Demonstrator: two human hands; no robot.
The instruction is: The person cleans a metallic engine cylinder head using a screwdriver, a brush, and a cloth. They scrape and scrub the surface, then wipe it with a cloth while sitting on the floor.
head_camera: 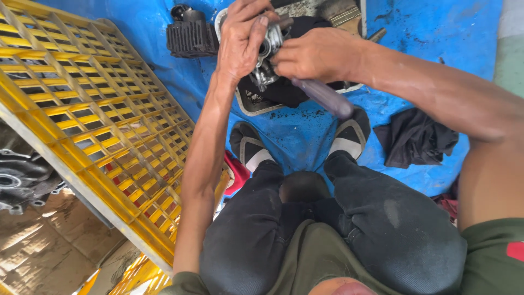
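My left hand [244, 38] grips a small grey metal engine part [266, 60] from above, holding it over a shallow metal tray [246, 102]. My right hand [316, 54] is closed around a tool with a dark purple-grey handle [325, 96], its working end hidden against the part. The handle's butt points toward me. A black cloth [289, 90] lies in the tray beneath the part.
A black finned engine cylinder [191, 35] stands on the blue tarp [436, 33] left of the tray. A yellow plastic crate [93, 114] lies at left, a dark rag [415, 136] at right. My feet [349, 136] and knees sit below the tray. A grey engine casing [22, 177] is far left.
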